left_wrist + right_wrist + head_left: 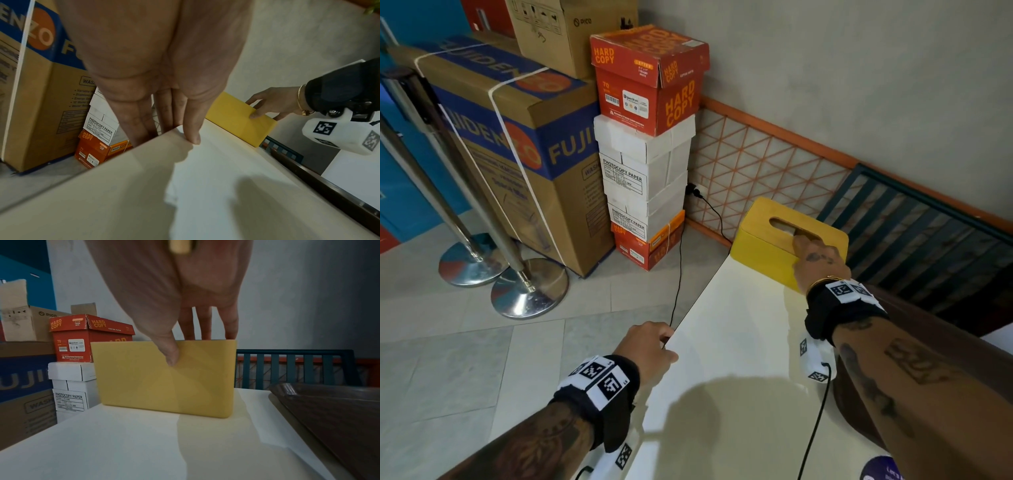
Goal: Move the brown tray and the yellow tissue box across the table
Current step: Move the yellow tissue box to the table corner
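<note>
The yellow tissue box stands at the far corner of the white table. My right hand grips it from above, with the thumb pressed on its near side and the fingers over its top. The brown tray lies on the table to the right, partly hidden under my right forearm. At the table's left edge, my left hand holds on with its thumb on top and its fingers underneath.
Stacked paper boxes and a large cardboard carton stand on the floor left of the table. Two metal stanchion posts stand further left. A dark slatted frame leans on the wall behind the table. A black cable hangs by the table corner.
</note>
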`<action>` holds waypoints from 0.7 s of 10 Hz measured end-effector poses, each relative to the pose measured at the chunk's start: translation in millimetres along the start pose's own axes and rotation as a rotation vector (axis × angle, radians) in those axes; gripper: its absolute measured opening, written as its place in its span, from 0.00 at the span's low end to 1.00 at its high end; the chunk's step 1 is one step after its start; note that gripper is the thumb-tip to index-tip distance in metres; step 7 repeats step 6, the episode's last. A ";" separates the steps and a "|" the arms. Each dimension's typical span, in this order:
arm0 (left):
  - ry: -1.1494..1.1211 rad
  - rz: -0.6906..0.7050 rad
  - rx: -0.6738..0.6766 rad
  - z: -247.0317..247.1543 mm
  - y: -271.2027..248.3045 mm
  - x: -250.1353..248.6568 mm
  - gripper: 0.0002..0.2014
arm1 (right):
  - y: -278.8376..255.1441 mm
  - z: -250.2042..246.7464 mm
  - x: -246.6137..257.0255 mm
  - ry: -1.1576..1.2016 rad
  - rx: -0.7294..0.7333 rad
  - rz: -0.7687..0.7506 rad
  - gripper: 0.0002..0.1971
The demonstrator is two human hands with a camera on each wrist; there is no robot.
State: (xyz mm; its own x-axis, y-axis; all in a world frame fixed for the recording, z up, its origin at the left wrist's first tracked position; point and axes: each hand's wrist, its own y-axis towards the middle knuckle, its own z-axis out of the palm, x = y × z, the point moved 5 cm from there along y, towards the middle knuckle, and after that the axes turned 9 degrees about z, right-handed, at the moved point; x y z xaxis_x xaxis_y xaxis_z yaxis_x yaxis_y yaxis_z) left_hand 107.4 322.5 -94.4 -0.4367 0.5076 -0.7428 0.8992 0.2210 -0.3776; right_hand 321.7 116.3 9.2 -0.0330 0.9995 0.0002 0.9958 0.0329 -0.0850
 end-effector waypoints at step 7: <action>0.002 -0.006 0.000 2.2 -0.8 -4.0 0.12 | 1.9 0.9 -11.0 0.043 0.031 -0.005 0.28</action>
